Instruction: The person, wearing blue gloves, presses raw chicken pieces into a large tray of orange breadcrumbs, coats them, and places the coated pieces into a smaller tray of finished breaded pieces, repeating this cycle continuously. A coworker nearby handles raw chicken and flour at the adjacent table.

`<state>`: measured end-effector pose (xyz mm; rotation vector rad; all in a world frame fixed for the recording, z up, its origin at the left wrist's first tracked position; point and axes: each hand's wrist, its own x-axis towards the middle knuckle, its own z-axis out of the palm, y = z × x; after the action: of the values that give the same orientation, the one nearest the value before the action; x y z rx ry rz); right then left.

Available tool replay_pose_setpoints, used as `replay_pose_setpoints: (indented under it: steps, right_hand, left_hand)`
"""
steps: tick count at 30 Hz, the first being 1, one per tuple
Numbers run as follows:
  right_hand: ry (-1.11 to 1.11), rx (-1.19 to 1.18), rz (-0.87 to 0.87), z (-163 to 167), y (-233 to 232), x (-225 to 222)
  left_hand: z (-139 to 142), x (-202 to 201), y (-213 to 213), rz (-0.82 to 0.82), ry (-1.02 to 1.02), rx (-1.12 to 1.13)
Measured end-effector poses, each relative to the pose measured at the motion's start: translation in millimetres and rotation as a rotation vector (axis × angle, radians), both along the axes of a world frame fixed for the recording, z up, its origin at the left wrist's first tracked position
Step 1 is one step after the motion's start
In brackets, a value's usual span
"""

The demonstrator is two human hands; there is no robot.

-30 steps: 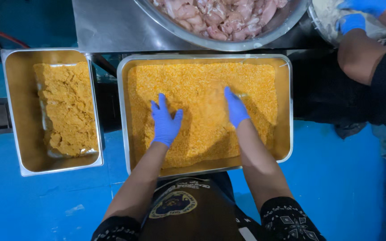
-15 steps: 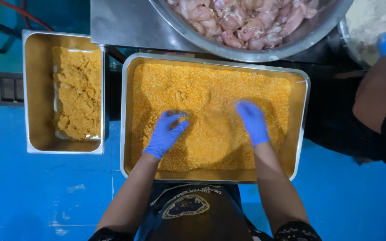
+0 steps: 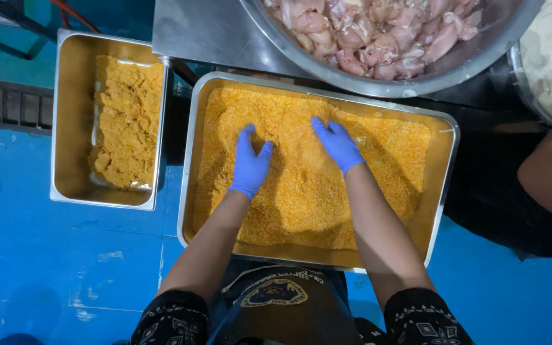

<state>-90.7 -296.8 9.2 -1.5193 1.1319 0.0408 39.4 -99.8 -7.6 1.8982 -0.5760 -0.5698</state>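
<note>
Two gloved hands, left hand (image 3: 251,163) and right hand (image 3: 338,143), lie flat with fingers spread, pressing into the crumbs (image 3: 301,191) in the tray (image 3: 190,160), gripping nothing visible.

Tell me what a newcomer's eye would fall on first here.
Two blue-gloved hands, left hand and right hand, press into orange-yellow crumbs filling the large rectangular steel tray at centre. Above it sits a round steel bowl of pale pink raw chicken pieces; left, a smaller steel pan holds breaded pieces.
</note>
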Motion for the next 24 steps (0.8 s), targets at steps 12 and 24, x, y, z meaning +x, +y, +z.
replay_pose_setpoints:
  steps: [12,24]
  right_hand:
    - [-0.330,0.966,-0.134,-45,42,-27]
    - [0.174,-0.774,0.265,2,36,-75]
  left_hand:
    - [10,-5,36,-0.076,0.621,-0.117]
    - [22,86,-1,-0.229,-0.359,0.464]
